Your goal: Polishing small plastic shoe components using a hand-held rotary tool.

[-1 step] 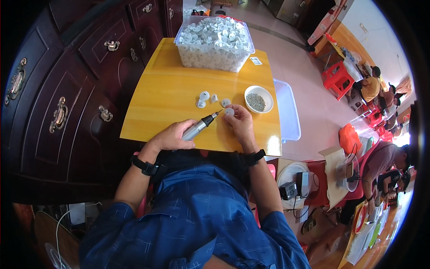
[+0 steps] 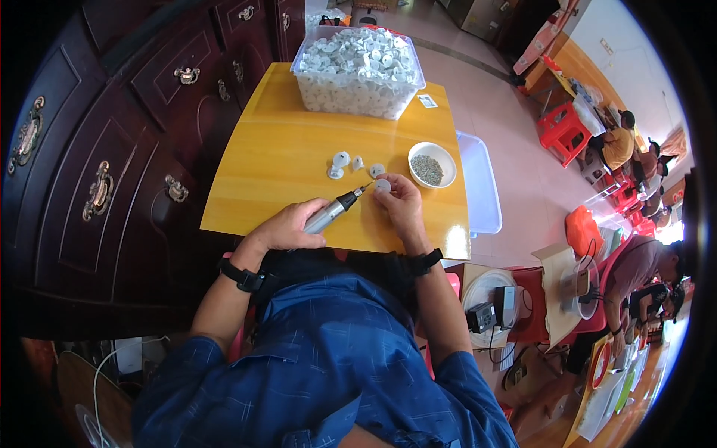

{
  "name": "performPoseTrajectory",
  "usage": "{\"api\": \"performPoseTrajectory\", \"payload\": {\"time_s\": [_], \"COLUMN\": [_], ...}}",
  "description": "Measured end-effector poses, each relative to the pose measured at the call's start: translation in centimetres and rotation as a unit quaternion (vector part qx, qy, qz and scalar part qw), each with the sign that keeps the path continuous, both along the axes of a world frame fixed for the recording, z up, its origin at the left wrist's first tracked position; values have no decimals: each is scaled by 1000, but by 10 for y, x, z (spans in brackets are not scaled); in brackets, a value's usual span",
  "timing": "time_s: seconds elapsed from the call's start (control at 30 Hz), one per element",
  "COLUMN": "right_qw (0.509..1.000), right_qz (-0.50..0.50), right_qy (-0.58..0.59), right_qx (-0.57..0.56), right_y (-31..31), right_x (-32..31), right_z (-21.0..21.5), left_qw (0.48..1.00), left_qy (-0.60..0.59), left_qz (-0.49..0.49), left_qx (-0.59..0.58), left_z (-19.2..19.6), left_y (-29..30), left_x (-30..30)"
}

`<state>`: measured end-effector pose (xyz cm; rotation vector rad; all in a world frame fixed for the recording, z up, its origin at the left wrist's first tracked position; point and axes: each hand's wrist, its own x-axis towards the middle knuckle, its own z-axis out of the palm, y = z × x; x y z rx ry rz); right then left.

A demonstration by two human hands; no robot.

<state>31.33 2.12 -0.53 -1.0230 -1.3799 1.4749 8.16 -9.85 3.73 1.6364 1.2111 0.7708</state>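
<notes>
My left hand (image 2: pixel 287 226) is wrapped round a grey and black electric screwdriver (image 2: pixel 326 216), whose tip points up and to the right. Between the fingertips of my right hand (image 2: pixel 404 202) is a small white round plastic part (image 2: pixel 382 185). The screwdriver's tip comes close to this part; whether they touch I cannot tell. Just beyond lie more white plastic parts (image 2: pixel 340 160), with one single part (image 2: pixel 376 171) right by my right fingers. To the right of that hand, a white bowl (image 2: pixel 450 160) holds many tiny metal pieces (image 2: pixel 426 170), probably screws.
A clear plastic bin (image 2: pixel 351 102) heaped with white parts stands at the table's far end, a small card (image 2: pixel 427 101) beside it. Dark cabinets (image 2: pixel 97 187) flank the yellow table (image 2: pixel 261 149) on the left. A pale blue tray (image 2: pixel 482 187) lies to the right; other people sit further right.
</notes>
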Motion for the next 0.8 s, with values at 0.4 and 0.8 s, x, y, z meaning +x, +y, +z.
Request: {"api": "performPoseTrajectory", "payload": {"time_s": [0.4, 0.8], "right_qw": [999, 997], "right_qz": [-4, -28], "right_qy": [-3, 0], "right_qx": [36, 68], "right_y": [2, 1], "right_x": [-5, -10], "right_z": [2, -2], "left_qw": [996, 996], "left_qy": [90, 81], "left_qz": [20, 19], "left_qx": [-8, 8], "left_z": [10, 8], "left_y": [3, 4], "left_x": [3, 2]}}
